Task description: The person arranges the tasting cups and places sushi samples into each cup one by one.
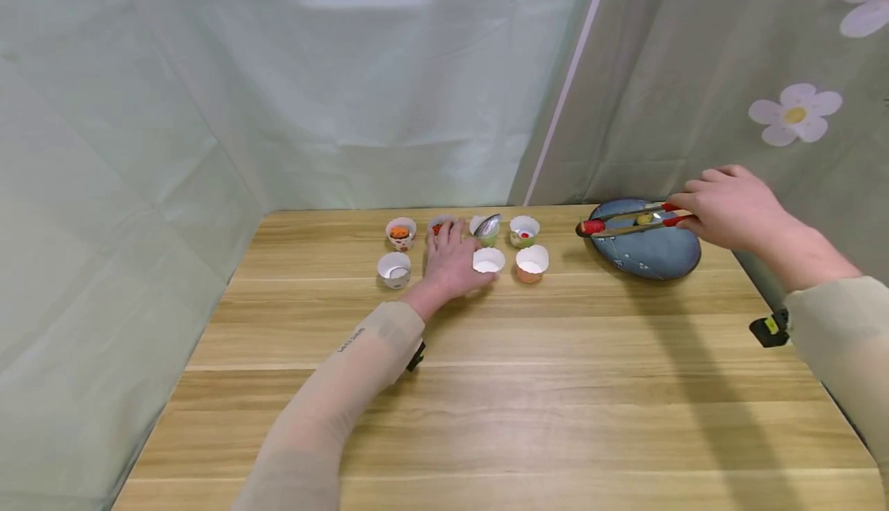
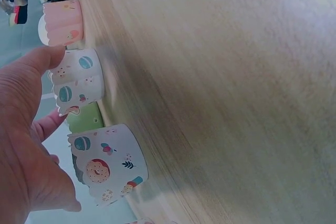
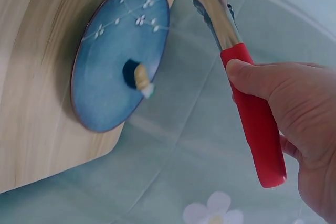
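Paper baking cups stand in two rows on the wooden table. My left hand [image 1: 454,260] reaches over the front row, with thumb and a finger on either side of the rim of a white patterned cup [image 2: 79,80]. Under its palm stands another patterned cup [image 2: 107,161]. My right hand [image 1: 729,206] grips tongs with red handles [image 3: 254,119]. Their far end holds a small red piece [image 1: 593,227] above the left edge of a blue oval plate [image 1: 646,256]. A small yellowish piece [image 3: 140,77] lies on that plate, which has a white blossom pattern.
Orange pieces sit in the back-left cup [image 1: 401,236]. A shiny silver leaf-shaped thing [image 1: 488,225] leans from a back-row cup. An orange-pink cup [image 1: 532,264] ends the front row at the right. A curtain [image 1: 417,94] hangs behind the wooden table [image 1: 556,403].
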Demonstrator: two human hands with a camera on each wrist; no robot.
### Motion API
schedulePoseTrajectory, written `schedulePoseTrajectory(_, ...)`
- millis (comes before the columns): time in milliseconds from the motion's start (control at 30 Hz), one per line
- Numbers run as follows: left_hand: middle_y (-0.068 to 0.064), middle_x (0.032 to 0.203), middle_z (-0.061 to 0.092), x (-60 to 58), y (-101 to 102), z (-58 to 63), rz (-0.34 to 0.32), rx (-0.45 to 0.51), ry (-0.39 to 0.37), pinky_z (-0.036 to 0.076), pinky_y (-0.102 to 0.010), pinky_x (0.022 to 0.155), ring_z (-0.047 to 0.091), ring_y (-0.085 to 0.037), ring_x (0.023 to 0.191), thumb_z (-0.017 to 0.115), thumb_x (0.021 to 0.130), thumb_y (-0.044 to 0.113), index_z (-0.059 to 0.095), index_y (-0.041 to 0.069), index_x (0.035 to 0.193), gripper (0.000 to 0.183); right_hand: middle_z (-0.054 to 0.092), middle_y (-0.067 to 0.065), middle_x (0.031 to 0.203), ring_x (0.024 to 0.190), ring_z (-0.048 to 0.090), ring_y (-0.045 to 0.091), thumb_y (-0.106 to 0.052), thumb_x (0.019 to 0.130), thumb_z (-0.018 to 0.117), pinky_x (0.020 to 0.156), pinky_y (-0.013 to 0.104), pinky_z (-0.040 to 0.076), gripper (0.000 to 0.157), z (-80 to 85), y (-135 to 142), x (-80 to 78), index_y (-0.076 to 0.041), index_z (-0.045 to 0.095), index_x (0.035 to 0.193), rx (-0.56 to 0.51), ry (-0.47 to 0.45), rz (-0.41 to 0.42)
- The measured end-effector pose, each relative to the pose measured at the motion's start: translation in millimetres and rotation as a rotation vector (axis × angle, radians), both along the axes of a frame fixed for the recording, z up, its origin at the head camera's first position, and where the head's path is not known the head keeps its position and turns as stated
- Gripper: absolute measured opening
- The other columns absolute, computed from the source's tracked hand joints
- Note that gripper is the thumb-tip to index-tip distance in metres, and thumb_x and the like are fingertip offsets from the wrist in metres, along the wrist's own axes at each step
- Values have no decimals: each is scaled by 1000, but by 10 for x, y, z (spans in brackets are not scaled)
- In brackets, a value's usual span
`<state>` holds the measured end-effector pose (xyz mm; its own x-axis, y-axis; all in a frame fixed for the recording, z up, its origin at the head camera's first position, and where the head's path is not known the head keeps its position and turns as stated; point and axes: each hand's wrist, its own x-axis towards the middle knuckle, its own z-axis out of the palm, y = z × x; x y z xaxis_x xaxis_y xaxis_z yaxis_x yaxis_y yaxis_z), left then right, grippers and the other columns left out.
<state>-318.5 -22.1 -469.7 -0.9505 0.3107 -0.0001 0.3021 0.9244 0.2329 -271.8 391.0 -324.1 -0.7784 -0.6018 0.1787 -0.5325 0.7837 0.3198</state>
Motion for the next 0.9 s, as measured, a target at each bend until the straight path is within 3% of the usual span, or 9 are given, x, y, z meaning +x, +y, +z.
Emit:
schedulePoseTrajectory(233,-12,170,12,-6,3,-7,1,11,-16,-2,-63,121,3,-37,155,73,82,67,65,21,126,64,71,3,88,83,60,32,-21,76,89,86,57,45,27,-6,-196,-28,-12,76,98,-12,33,89)
schedulePoseTrajectory(900,-13,169,14,-30,6,-23,3,4,-23,0,-63,121,3,-36,155,75,81,65,66,20,125,64,70,6,94,92,60,34,-17,77,90,99,57,43,33,-30,-777,-116,-8,76,106,26,29,168)
